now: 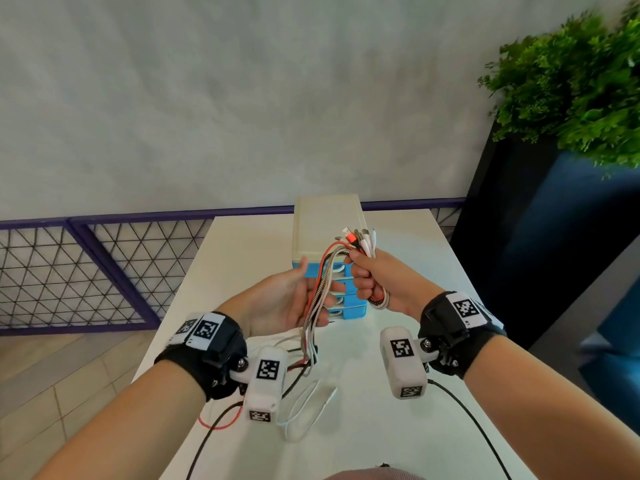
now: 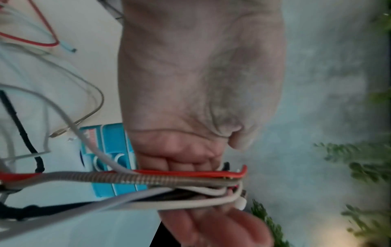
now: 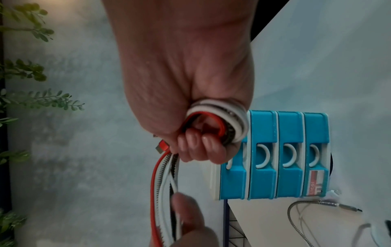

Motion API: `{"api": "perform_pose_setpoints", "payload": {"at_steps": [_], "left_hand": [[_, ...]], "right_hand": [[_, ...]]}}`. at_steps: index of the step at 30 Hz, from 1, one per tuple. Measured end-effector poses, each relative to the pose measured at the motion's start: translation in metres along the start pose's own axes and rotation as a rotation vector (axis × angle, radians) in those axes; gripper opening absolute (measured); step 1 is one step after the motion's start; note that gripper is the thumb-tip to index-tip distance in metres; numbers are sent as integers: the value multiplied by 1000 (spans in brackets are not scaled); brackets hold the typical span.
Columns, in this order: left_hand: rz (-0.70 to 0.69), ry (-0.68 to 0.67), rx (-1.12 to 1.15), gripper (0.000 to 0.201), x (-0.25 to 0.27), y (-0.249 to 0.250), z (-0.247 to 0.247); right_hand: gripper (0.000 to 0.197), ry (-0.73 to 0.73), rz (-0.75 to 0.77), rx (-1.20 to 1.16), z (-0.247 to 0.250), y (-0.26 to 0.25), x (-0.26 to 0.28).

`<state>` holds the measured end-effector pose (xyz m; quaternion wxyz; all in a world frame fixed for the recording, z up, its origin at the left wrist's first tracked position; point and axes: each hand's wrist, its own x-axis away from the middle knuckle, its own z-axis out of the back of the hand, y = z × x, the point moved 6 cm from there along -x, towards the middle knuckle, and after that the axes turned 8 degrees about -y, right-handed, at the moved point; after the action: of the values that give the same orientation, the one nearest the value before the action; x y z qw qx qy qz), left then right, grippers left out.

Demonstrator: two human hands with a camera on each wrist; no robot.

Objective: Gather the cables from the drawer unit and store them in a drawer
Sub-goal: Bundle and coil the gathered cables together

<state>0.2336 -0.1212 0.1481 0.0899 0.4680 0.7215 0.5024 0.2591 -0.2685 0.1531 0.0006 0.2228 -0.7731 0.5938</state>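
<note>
Worktop (image 1: 398,393): white, carries the drawer unit (image 1: 327,230) at its far middle, w/ loose cable tails trailing across the near part. Unit is cream on top, four blue drawers (image 3: 289,155) stacked in front, all pushed in, so contents can't be seen; each has a curved white pull. None is open yet, so one still needs pulling out before anything goes in.

Cables (image 1: 323,292): a mixed bundle, red, white, black and a metal-braided one, held up in the air just in front of the unit. Plug ends stick up above the right fist; a tight coil shows below it. Long tails hang down through the left palm to the worktop.

Handling, as I judge it: light, floppy, prone to tangle and spring back out of a coil. The braided one looks stiffer than the rest. Best taken round the whole bundle near the plugs, not by single strands; tails need winding up first or they'll snag the drawer edge.

Right hand (image 1: 372,282): fist clenched round the bundle. Left hand (image 1: 287,299): palm up, fingers relaxed, strands running across it, no grip.
</note>
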Motion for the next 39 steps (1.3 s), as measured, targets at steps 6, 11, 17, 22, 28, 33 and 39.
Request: {"api": "perform_pose_setpoints", "payload": {"at_steps": [6,11,17,22,28,33,39], "left_hand": [[-105,98,-125,24,-3,4,-7],[-205,385,-437,40,-11,10,-14],[-166,421,-658,34,-7,11,-13],[-126,739,-1262,31,-1,23,-16],[-148,851,-1587,14,-3,26,-54],[-83,803,-1862,34,-13,22,-73],[40,677,-1839,38,-20,19,-74]], "right_hand": [[18,49,21,117,-6,-1,-2],[18,175,39,187,-7,3,-7],[17,189,43,180,-4,6,-6],[31,218,9,220,-16,3,-8],[64,1,-121,47,-35,12,-7],[44,-71,-140,-11,-31,16,1],[31,-35,-83,-32,-24,13,-3]]}}
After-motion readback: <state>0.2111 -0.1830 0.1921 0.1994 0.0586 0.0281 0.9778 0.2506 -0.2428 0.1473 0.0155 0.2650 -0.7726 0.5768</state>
